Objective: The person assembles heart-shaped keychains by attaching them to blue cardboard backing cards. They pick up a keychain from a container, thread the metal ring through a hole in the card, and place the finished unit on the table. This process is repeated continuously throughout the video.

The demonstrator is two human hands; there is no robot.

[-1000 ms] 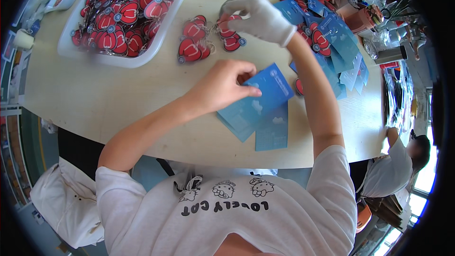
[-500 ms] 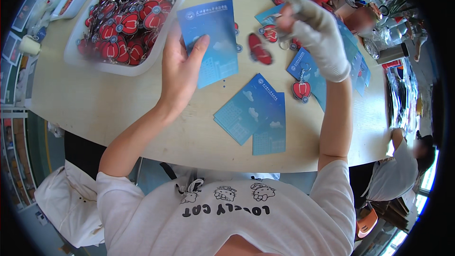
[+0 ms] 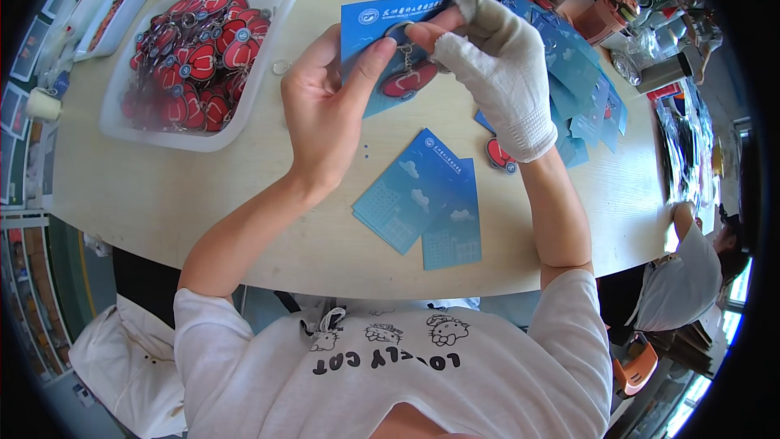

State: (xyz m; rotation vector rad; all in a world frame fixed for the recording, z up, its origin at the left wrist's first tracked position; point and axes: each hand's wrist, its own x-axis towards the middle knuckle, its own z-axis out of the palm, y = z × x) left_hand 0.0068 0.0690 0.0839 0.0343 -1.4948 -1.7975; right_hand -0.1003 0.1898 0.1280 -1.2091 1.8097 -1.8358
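Observation:
My left hand [image 3: 325, 118] grips a blue printed card [image 3: 357, 41], its thumb on the front near a metal split ring. From that ring a red keychain [image 3: 409, 80] hangs by a short chain before the card. My right hand [image 3: 505, 73], in a white glove with bare fingertips, pinches the ring at the card's upper right; some of its fingers are hidden behind. Below the hands, several blue cards [image 3: 416, 187] lie overlapped on the table. Another red keychain [image 3: 497, 153] rests beside my right wrist.
A white tub [image 3: 280, 12] heaped with red keychains stands at the left, with more trays behind it. Many blue cards [image 3: 569, 73] are spread at the right, near a dark cylinder [image 3: 666, 71]. A loose ring [image 3: 281, 67] lies by the tub. Another person [image 3: 678, 284] sits at far right.
My right hand has moved left, bringing the keychain from above the table to the card. My left hand and card have shifted right, and the left thumb now touches the ring.

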